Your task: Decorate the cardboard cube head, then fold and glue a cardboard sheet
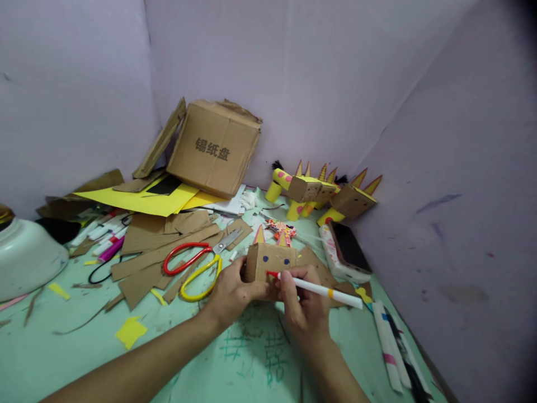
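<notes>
My left hand (235, 292) grips the left side of a small cardboard box head (274, 258), its thumb across the lower front. Two dark blue dots mark the box's front, and two pointed yellow-and-pink ears rise from its top. In my right hand (308, 305) is a white marker (327, 290) with a red tip, which meets the box front below the dots. Left of the box lie scissors (201, 263) with one red and one yellow handle, partly open. Whatever lies behind the box is hidden.
Cardboard scraps (145, 238) and yellow paper sheets (163, 197) cover the left, with a large cardboard box (213, 148) behind. Finished-looking yellow cardboard animals (308, 190) stand at the back wall. A phone (348, 246) rests on a white pack, and several markers (388, 347) lie at right.
</notes>
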`<state>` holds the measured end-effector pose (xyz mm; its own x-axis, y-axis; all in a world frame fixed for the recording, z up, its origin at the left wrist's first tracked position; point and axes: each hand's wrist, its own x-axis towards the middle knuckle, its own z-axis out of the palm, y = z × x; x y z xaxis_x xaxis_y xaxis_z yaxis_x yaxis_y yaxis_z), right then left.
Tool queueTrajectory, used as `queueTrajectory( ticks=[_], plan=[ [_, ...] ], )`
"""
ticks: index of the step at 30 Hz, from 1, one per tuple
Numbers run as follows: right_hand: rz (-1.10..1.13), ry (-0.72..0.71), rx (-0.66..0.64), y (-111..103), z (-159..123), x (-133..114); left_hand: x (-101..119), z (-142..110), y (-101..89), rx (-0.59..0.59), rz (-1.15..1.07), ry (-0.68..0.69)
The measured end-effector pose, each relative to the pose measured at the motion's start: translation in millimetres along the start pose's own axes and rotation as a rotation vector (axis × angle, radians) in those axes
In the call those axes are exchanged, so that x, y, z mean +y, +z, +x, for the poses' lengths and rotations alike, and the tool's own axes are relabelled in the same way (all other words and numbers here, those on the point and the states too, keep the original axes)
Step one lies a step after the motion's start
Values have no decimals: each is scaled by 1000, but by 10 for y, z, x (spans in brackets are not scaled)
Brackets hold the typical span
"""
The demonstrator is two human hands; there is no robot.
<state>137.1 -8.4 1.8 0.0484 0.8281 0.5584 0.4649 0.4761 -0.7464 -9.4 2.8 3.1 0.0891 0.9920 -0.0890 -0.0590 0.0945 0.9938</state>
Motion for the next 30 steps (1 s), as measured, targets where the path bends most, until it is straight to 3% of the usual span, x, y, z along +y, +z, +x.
queueTrajectory(
  ticks=[17, 24, 26, 30],
  plan=[
    [-17, -57, 3, -22, 35, -8, 28, -8, 1, -12, -10, -10],
    [91, 15, 6, 9, -14, -8, 3, 7, -10, -35, -52, -17],
    [232, 112, 75, -24, -7, -25, -18, 18, -19, -55, -86, -2],
    [466, 251, 420, -224, 117, -48, -38, 38, -24, -78, -119, -7]
  ],
)
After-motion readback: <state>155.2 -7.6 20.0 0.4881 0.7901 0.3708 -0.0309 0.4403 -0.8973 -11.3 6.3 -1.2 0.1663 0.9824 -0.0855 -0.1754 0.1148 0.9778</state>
